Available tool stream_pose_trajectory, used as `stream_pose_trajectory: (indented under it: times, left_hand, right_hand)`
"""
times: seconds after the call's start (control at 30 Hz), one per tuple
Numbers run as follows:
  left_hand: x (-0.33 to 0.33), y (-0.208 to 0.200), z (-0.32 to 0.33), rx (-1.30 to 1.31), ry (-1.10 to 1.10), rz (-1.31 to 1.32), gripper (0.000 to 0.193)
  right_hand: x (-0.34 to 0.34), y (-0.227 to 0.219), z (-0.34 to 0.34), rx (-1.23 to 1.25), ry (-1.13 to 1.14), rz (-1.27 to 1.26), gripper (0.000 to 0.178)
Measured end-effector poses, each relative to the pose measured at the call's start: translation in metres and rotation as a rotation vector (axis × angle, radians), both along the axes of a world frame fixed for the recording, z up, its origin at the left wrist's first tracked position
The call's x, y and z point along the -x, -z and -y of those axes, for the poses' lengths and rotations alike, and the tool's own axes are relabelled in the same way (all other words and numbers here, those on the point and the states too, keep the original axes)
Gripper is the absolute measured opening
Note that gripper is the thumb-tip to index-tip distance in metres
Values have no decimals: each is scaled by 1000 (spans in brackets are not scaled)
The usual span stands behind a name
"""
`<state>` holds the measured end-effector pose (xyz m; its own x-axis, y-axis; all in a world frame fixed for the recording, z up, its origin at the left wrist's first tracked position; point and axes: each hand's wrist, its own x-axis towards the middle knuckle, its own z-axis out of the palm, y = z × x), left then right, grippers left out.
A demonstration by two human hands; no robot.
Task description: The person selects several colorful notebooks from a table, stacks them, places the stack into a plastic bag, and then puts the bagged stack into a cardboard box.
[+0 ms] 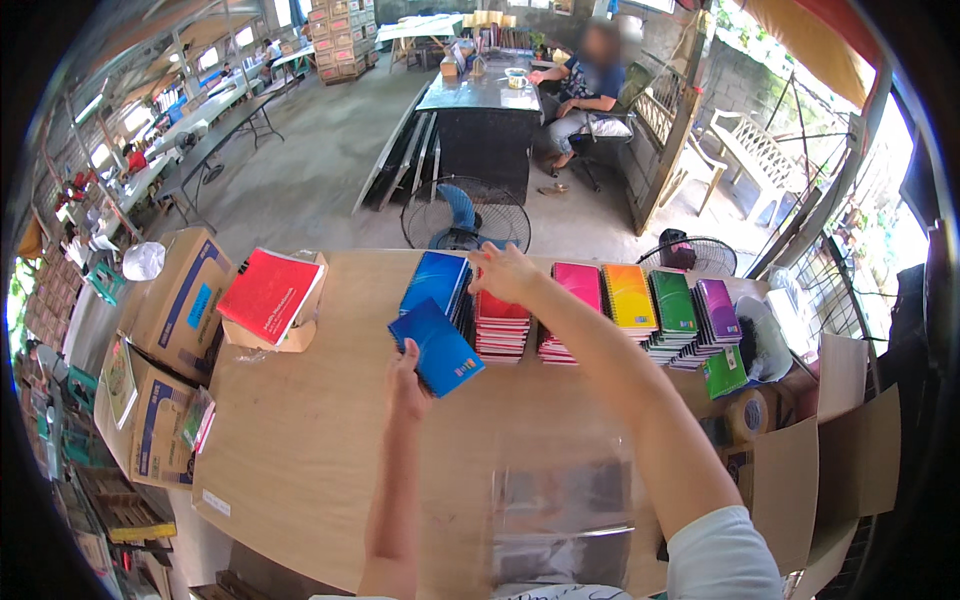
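Note:
My left hand [405, 378] is closed on the lower left edge of a blue spiral notebook [440, 347], held tilted just in front of the stack of blue notebooks [432, 280]. My right hand [505, 274] is above the far part of the stack of red notebooks [502, 325], beside the blue stack. Its fingers are apart with nothing seen in them; whether they touch the top red notebook cannot be made out. Rightward along the row stand stacks of pink [577, 288], yellow [628, 297], green [673, 302] and purple notebooks [716, 306].
Clear plastic sleeves [563, 500] lie on the table [310, 450] near me. Larger red notebooks [272, 295] and cardboard boxes [178, 300] stand at left. An open carton [790, 490], tape roll [748, 415] and bin are at right. Beyond are a fan [465, 215] and a seated person [590, 90].

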<state>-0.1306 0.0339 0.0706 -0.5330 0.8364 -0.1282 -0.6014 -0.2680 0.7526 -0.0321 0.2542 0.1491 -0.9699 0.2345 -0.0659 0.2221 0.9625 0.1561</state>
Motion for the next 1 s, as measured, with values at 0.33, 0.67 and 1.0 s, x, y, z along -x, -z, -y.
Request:
stream_pose_trajectory:
  times: [0.33,0.67,1.0]
  left_hand:
    - [-47,21,3,-250,123,244,56]
    - [-110,43,-6,-94,134,244,47]
    - [-124,38,-11,9,118,191,40]
  right_hand:
    - [-58,-50,-3,600,246,-447,36]
    - [-151,2,9,333,962,-616,40]
    - [-130,11,-18,325,1207,-601,36]
